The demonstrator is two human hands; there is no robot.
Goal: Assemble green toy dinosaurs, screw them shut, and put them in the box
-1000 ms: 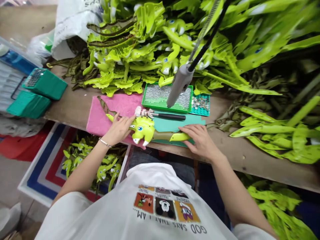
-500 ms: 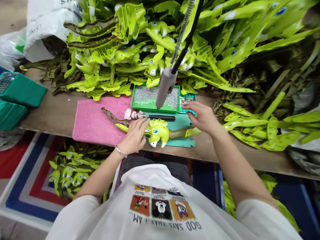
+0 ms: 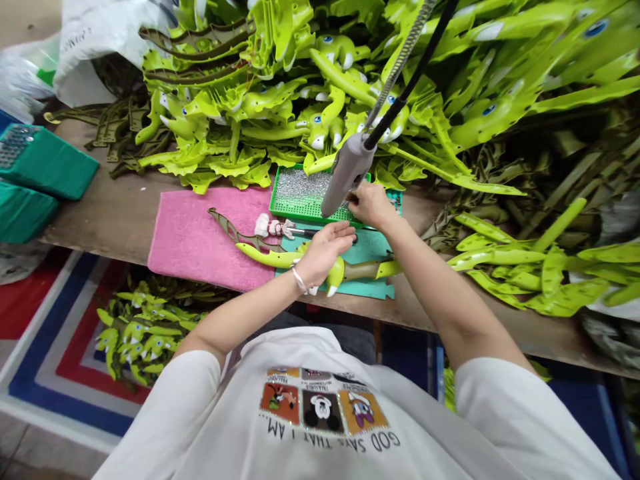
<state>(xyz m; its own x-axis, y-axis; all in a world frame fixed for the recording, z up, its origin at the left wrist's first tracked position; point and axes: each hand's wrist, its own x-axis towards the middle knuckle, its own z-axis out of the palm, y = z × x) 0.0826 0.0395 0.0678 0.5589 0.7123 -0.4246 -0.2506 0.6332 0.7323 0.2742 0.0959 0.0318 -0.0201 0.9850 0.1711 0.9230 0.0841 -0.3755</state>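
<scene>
My left hand is open over the green dinosaur-like toy piece, its fingers stretched out together and its palm turned partly up. It hides much of the toy's head. My right hand reaches into the right end of the green tray of small screws. Its fingers are bent and closed, and their tips are partly hidden, so what they hold cannot be made out. The toy piece lies on a teal mat. Behind it lies a black-handled tool with a cloth-wrapped end.
A grey power screwdriver hangs over the tray from a spring and cable. A pink towel covers the table on the left, a brown curved piece partly on it. Green toy parts are heaped behind. Teal boxes stand far left.
My left hand has moved right and turned, from beside the toy's head to over it. My right hand has moved left from the small teal tray into the screw tray. The view has shifted slightly.
</scene>
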